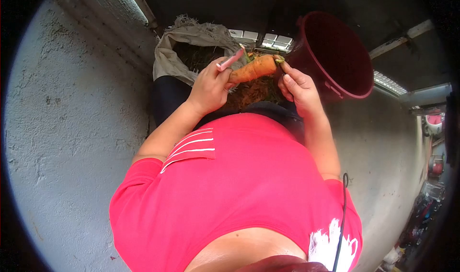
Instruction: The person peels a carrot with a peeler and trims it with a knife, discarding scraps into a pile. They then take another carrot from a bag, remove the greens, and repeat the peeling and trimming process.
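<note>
An orange carrot (254, 69) with short green stubs at its crown lies across between my hands. My left hand (210, 87) is closed around its left end. A thin pink stick-like piece (231, 58) slants up from the fingers of that hand; its far end shows beside green leaf bits. At the crown, on the right, my right hand (299, 87) is closed, thumb and fingers pinching around the stubs. Below the carrot lies a heap of brownish-orange scraps and greens (254, 92), partly covered by my hands.
An off-white woven sack (170, 56) with a frayed rim stands open behind my left hand, dark plant matter inside. A large dark red bucket (327, 82) tilts toward me at the right. A rough grey wall (72, 128) runs close along my left side.
</note>
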`<action>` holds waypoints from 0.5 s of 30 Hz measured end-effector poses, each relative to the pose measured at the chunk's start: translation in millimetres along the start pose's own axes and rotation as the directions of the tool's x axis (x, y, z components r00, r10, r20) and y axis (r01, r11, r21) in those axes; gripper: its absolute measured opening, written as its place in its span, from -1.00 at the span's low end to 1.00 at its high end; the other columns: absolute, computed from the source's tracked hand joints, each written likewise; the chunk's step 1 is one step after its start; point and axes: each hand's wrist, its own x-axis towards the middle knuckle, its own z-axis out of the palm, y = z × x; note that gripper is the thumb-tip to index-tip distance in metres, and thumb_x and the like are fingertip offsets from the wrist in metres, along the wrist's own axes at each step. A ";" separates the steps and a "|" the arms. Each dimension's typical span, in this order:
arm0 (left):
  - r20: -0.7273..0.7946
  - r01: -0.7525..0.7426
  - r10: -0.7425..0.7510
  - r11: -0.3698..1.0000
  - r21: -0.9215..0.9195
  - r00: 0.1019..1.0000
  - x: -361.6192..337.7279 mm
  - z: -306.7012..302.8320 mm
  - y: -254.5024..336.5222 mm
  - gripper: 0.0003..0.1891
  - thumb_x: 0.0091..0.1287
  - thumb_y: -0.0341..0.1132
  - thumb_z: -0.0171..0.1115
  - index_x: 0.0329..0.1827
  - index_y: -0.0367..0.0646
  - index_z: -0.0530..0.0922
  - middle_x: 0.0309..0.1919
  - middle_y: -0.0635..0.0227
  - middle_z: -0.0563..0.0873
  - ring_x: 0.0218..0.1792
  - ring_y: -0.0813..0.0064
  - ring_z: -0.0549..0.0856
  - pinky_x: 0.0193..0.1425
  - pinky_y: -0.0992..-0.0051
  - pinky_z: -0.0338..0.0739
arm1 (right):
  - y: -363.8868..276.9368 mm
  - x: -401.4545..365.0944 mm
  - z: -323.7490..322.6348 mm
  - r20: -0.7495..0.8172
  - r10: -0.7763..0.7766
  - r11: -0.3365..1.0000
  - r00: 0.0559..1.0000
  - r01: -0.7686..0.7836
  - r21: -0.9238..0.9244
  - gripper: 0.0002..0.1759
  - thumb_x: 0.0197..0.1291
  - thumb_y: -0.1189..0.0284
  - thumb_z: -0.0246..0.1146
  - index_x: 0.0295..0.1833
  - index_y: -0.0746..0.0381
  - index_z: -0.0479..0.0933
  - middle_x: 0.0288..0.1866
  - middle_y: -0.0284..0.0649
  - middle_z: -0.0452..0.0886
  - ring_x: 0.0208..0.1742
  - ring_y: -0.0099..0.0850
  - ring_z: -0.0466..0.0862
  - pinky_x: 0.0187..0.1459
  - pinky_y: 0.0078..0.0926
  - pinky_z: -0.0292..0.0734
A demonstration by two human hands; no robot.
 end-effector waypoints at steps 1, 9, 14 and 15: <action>-0.008 0.007 -0.007 1.000 -0.004 1.000 -0.4 0.6 0.3 -0.68 0.00 -0.55 0.32 -0.15 -0.31 0.49 0.20 0.04 0.48 0.14 -0.04 0.53 0.17 0.16 0.50 | 1.3 0.3 0.5 -0.017 -0.007 1.000 1.000 0.007 0.005 -0.55 0.45 0.39 0.09 0.40 0.21 0.40 -0.48 -0.41 0.36 -0.52 -0.67 0.27 -0.50 -0.76 0.19; 0.078 0.165 -0.148 0.931 -0.324 0.986 -7.6 10.4 -4.0 -0.73 0.19 -0.44 0.29 -0.06 -0.31 0.54 0.09 -0.07 0.51 0.12 -0.07 0.53 0.20 0.19 0.47 | 33.2 17.1 -2.5 -0.193 -0.093 0.975 0.977 0.050 -0.215 -0.58 0.46 0.41 0.08 0.38 0.21 0.43 -0.42 -0.42 0.43 -0.50 -0.68 0.32 -0.51 -0.75 0.23; 0.363 0.470 -0.298 0.548 -0.692 0.883 -16.9 18.2 -8.5 -0.69 0.27 -0.32 0.31 0.00 -0.30 0.54 0.02 0.04 0.53 -0.01 0.01 0.59 0.20 0.24 0.45 | 42.2 27.9 -12.1 -0.244 -0.038 0.995 0.969 0.015 -0.094 -0.62 0.44 0.35 0.12 0.29 0.23 0.46 -0.33 -0.32 0.54 -0.59 -0.69 0.34 -0.60 -0.73 0.21; 0.270 0.367 -0.255 0.746 -0.556 0.928 -14.6 17.2 -9.0 -0.69 0.28 -0.31 0.32 0.01 -0.29 0.55 0.02 0.06 0.53 -0.04 0.06 0.60 0.18 0.27 0.46 | 19.4 22.8 -5.5 -0.170 0.199 0.964 0.965 -0.161 0.212 -0.63 0.42 0.35 0.15 0.26 0.24 0.46 -0.25 -0.23 0.61 -0.62 -0.69 0.35 -0.62 -0.73 0.21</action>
